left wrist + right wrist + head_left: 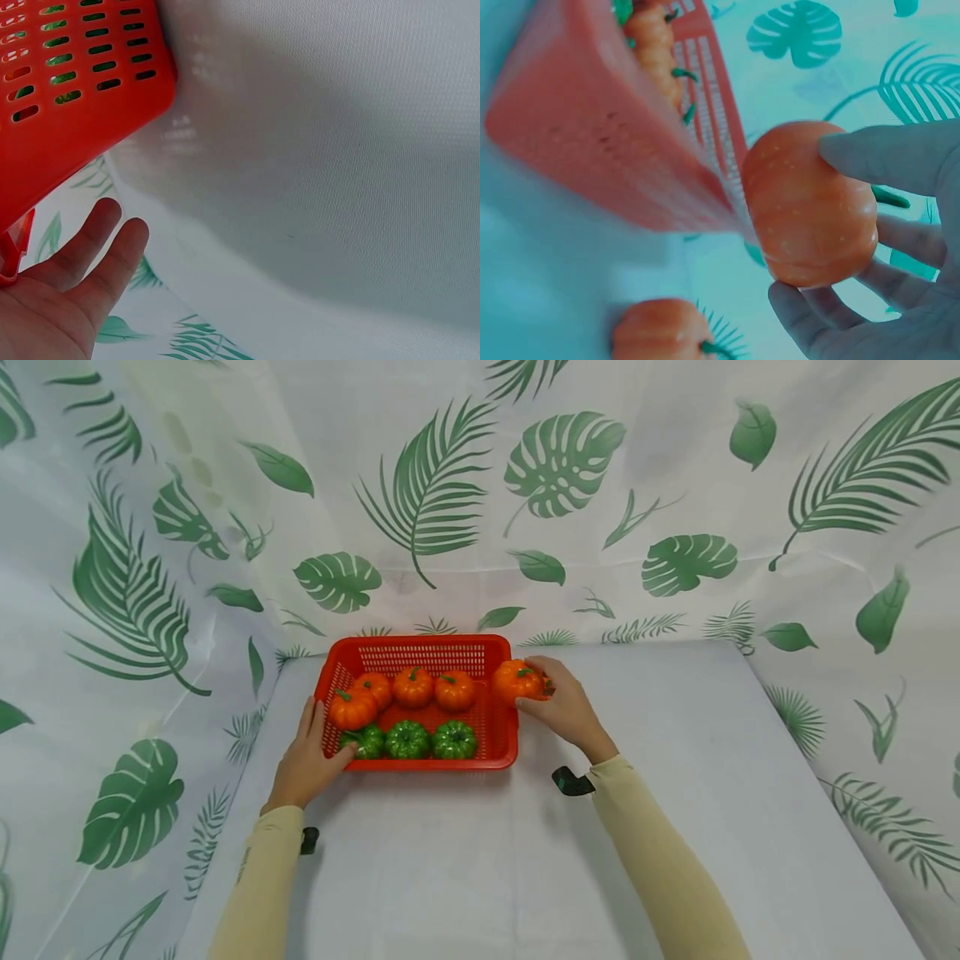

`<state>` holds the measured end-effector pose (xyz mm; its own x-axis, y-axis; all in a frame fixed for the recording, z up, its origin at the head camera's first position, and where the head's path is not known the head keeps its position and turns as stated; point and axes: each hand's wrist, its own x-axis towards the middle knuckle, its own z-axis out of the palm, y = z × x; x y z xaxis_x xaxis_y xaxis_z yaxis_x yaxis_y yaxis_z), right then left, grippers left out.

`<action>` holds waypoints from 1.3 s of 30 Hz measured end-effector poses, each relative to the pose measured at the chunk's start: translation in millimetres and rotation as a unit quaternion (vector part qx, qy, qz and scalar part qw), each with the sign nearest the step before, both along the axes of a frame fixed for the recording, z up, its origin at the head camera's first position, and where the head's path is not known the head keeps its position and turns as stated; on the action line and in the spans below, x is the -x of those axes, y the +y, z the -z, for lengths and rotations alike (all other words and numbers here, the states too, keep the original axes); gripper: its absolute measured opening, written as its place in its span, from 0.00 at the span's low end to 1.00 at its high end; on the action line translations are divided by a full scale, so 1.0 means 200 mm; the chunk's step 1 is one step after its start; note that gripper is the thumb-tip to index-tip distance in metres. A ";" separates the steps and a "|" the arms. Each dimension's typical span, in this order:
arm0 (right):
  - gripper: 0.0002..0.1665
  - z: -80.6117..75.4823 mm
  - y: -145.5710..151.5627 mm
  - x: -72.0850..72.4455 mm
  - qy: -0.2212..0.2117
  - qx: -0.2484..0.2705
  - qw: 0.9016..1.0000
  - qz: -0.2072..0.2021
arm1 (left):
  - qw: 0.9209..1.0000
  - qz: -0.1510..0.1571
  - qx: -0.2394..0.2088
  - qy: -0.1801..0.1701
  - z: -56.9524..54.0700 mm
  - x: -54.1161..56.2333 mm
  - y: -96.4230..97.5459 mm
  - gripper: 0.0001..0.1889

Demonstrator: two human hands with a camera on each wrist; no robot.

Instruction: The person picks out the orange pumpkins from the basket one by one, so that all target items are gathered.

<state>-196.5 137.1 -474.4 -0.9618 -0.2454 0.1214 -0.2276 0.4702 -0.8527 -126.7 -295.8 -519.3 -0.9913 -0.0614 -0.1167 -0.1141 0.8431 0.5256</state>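
A red plastic basket (420, 765) holds several small orange pumpkins (413, 687) in its back row and three green ones (407, 740) in front. My left hand (306, 768) rests at its front left corner, thumb over the rim by the leftmost green pumpkin. In the left wrist view, two fingers (112, 274) extend nearly straight outside the basket wall. My right hand (561, 708) grips another orange pumpkin (810, 206) at the basket's right rim, thumb on one side and fingers on the other. Below it, a further orange pumpkin (660, 330) shows outside the basket, largely hidden from the head view.
The basket stands toward the back of a white-covered table (450, 860). White sheets with green leaf prints (562, 464) rise behind and at both sides. A dark strap end (573, 782) hangs off the right wrist.
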 end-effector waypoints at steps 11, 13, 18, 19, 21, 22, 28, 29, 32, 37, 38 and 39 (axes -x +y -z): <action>0.39 0.11 0.13 -0.10 -0.044 0.012 0.997 0.056 | 1.000 0.002 -0.001 0.001 0.00 0.00 0.00 0.54; 0.39 0.14 0.15 -0.11 -0.061 -0.005 0.997 0.055 | 1.000 0.002 0.000 0.003 0.00 0.00 -0.01 0.54; 0.41 0.23 0.20 -0.13 -0.093 -0.051 0.993 0.045 | 1.000 0.000 0.003 0.002 0.01 0.01 -0.01 0.54; 0.40 0.24 0.20 -0.13 -0.094 -0.058 0.993 0.043 | 1.000 0.000 0.003 0.002 0.01 0.01 -0.01 0.55; 0.40 0.27 0.21 -0.13 -0.088 -0.068 0.993 0.036 | 1.000 -0.001 0.003 0.001 0.00 0.01 -0.01 0.55; 0.39 0.28 0.22 -0.13 -0.085 -0.075 0.993 0.032 | 1.000 -0.001 0.003 0.000 0.00 0.01 0.00 0.55; 0.40 0.34 0.24 -0.14 -0.094 -0.085 0.992 0.013 | 1.000 0.000 0.003 0.001 0.01 0.00 0.00 0.54; 0.41 0.34 0.24 -0.14 -0.099 -0.081 0.992 0.012 | 1.000 -0.001 0.003 0.003 0.01 0.00 0.00 0.54; 0.43 0.36 0.25 -0.14 -0.104 -0.073 0.992 0.008 | 1.000 -0.002 0.002 0.003 0.01 0.00 0.00 0.54; 0.47 0.35 0.28 -0.14 -0.091 -0.078 0.993 0.010 | 1.000 -0.002 -0.001 0.003 0.00 0.00 0.00 0.54; 0.48 0.35 0.28 -0.13 -0.089 -0.078 0.993 0.011 | 1.000 -0.001 -0.001 0.003 0.00 0.00 0.00 0.54; 0.48 0.34 0.28 -0.13 -0.088 -0.077 0.993 0.012 | 1.000 -0.001 -0.001 0.003 -0.01 0.00 0.00 0.54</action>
<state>-171.2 194.1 -541.5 -0.9705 -0.2253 -0.0859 -0.0693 0.6019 -0.7955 -127.0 -295.7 -518.2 -0.9919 -0.0636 -0.1102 -0.1126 0.8422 0.5272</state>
